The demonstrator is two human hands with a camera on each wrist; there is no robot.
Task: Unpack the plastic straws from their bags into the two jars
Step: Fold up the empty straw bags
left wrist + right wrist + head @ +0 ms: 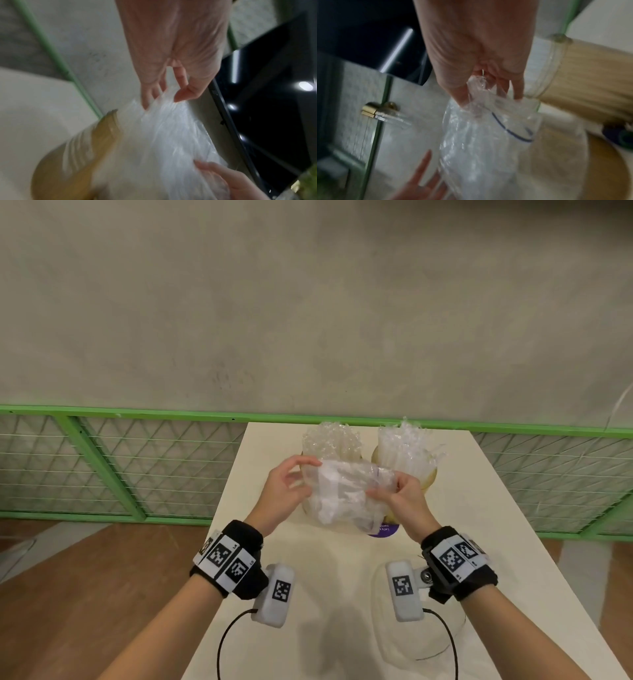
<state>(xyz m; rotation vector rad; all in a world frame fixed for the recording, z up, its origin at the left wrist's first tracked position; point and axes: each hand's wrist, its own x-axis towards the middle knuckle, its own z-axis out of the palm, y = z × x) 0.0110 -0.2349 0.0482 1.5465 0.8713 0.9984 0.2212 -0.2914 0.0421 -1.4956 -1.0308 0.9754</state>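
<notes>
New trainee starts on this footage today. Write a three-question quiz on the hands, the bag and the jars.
1. True or false: both jars, the left jar and the right jar, already have straws standing in them.
2. Which hand pinches the crumpled plastic bag? A. the right hand B. neither hand C. a hand resting flat on the table
3. Fill in: the left hand meets the bag with fingers that are ____, not clenched.

Key
1. True: clear straws rise above both rims.
2. A: the right wrist view shows its thumb and fingers bunching the plastic.
3. Loosely spread: in the left wrist view the fingertips sit at the bag's edge.
</notes>
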